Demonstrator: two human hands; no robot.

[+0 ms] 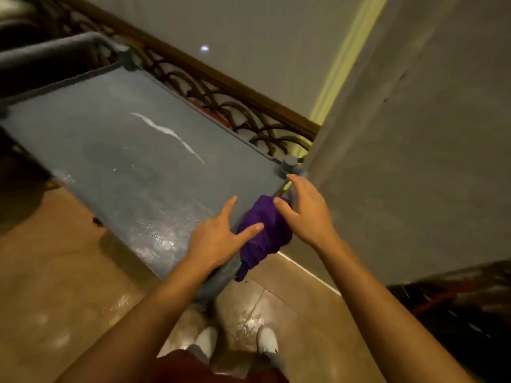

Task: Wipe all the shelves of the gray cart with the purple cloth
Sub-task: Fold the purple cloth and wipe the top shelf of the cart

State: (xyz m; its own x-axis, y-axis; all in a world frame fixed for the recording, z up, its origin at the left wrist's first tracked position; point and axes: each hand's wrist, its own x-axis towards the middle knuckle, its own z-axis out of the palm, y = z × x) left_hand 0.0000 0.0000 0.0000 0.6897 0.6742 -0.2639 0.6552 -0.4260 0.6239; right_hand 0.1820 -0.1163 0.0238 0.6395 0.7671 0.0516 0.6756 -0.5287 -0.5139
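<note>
The gray cart's top shelf (132,150) fills the middle of the head view, with a white streak across it and wet glints near its front edge. The purple cloth (265,233) is bunched and draped over the shelf's near right end, hanging down past the edge. My left hand (218,236) lies flat on the shelf, fingers spread, with its thumb resting on the cloth. My right hand (304,214) hovers over the cloth's right side with fingers apart, its thumb touching the cloth's top. Neither hand grips the cloth. The lower shelves are hidden.
A gray wall (414,134) stands close on the right, nearly touching the cart's corner post (289,165). A dark ornate railing (221,98) with a wooden handrail runs behind the cart. The cart's handle (55,51) is at the far left. My shoes (266,341) stand on tan floor tiles.
</note>
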